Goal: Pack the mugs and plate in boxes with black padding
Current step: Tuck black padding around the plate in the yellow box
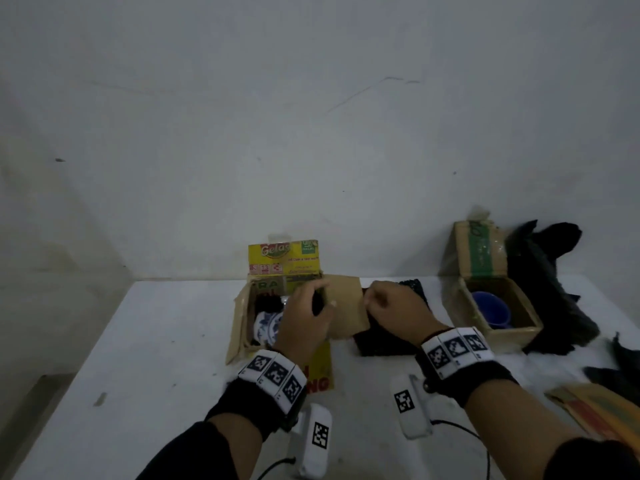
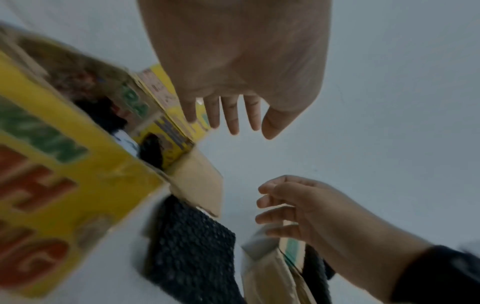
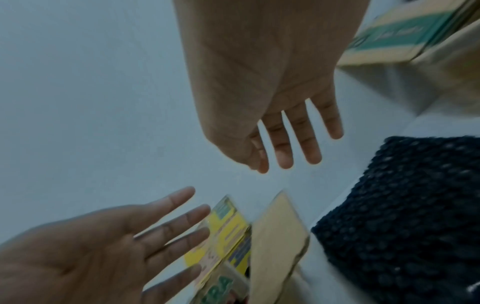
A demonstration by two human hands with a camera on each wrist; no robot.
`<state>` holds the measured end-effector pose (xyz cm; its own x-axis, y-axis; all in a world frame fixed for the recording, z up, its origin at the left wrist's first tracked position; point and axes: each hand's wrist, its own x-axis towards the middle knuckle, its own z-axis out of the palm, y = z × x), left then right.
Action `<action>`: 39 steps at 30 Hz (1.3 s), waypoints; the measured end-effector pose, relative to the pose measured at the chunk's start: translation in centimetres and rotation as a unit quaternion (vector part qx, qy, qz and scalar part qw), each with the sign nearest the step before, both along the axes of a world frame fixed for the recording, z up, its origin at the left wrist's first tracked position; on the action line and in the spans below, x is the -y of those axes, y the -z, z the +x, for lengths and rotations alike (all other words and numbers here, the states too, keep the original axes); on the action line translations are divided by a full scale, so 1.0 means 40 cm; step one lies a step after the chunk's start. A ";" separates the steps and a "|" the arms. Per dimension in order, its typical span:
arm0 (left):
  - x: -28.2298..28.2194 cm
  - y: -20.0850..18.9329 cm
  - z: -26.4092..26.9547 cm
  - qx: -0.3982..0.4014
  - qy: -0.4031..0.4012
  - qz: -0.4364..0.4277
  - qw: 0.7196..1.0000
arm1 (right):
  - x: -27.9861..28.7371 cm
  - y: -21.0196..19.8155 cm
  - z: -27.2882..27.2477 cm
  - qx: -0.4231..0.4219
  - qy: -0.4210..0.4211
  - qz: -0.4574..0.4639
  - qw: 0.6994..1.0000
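An open yellow box stands mid-table with a blue-and-white patterned piece of crockery and black padding inside. My left hand hovers over the box's right side, fingers straight and holding nothing. My right hand is beside the brown side flap, above a black padding sheet; it too holds nothing. A blue mug sits in a second brown box at the right.
A heap of black padding lies behind and beside the second box. Flattened cardboard lies at the near right. The white table runs up to a wall just behind the boxes.
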<state>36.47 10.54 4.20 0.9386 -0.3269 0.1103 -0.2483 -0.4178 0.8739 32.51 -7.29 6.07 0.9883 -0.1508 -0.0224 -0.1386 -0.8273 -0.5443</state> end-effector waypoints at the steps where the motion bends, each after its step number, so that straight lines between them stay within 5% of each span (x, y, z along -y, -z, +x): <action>1: 0.044 -0.004 -0.019 -0.014 0.018 -0.015 1.000 | 0.045 0.004 -0.015 -0.001 0.037 0.009 0.999; 4: 0.171 0.007 -0.079 -0.090 0.060 -0.045 0.993 | 0.165 0.031 -0.060 -0.036 0.131 0.055 0.989; 8: 0.297 0.082 -0.133 -0.175 0.074 0.027 0.981 | 0.278 0.136 -0.094 -0.095 0.205 0.131 0.965; 13: 0.359 0.165 -0.121 -0.223 -0.054 0.087 0.969 | 0.337 0.259 -0.105 -0.152 0.195 0.159 0.956; 17: 0.367 0.215 -0.072 -0.305 -0.168 0.109 0.931 | 0.333 0.326 -0.070 -0.200 0.190 0.122 0.953; 22: 0.368 0.240 -0.019 -0.358 -0.192 0.206 0.890 | 0.331 0.363 -0.025 -0.233 0.230 0.156 0.932; 29: 0.389 0.276 -0.019 -0.352 -0.169 0.116 0.913 | 0.342 0.373 -0.020 -0.185 0.272 0.242 0.913; 39: 0.426 0.214 -0.100 -0.239 -0.076 0.099 0.963 | 0.289 0.284 -0.164 0.024 0.227 0.196 0.954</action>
